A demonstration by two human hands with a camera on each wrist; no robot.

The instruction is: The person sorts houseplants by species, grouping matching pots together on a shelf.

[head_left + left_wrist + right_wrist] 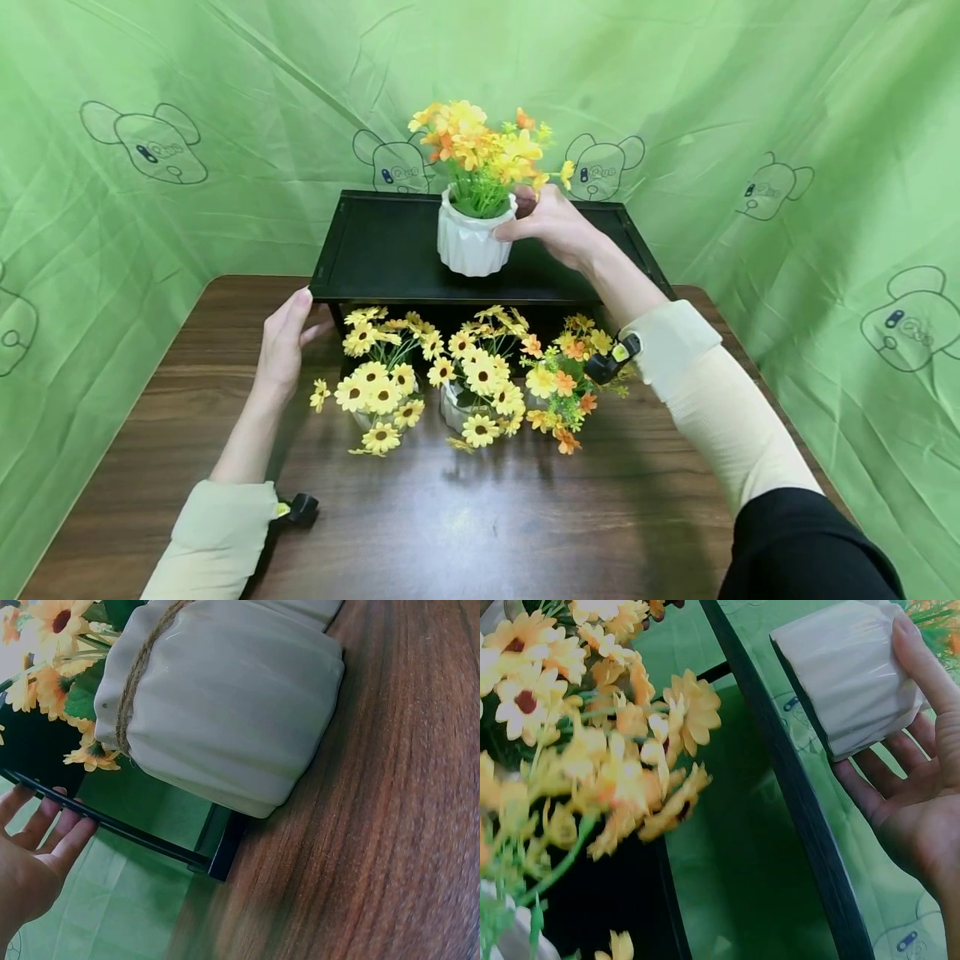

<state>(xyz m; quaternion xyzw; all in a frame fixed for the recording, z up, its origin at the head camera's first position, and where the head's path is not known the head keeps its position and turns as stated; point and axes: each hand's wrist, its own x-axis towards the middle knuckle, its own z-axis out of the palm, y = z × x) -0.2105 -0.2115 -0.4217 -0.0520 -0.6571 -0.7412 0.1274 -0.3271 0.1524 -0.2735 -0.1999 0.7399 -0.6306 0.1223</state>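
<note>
My right hand [551,225] grips a white fluted pot [474,242] of yellow and orange artificial flowers [480,146], thumb on the near side and fingers round the back. In the right wrist view, a gap shows between the pot [855,675] and the front edge of the black stand [780,765]. My left hand [281,342] holds the front left corner of that black stand [382,242], thumb at the top edge. Its fingertips [79,832] lie against the stand's side bar in the left wrist view.
Below the stand's front edge, two pots of yellow daisies [378,387] [480,371] and one of orange-yellow flowers [562,383] stand on the brown wooden table [450,533]. Green cloth [285,167] with mouse-like drawings surrounds the table.
</note>
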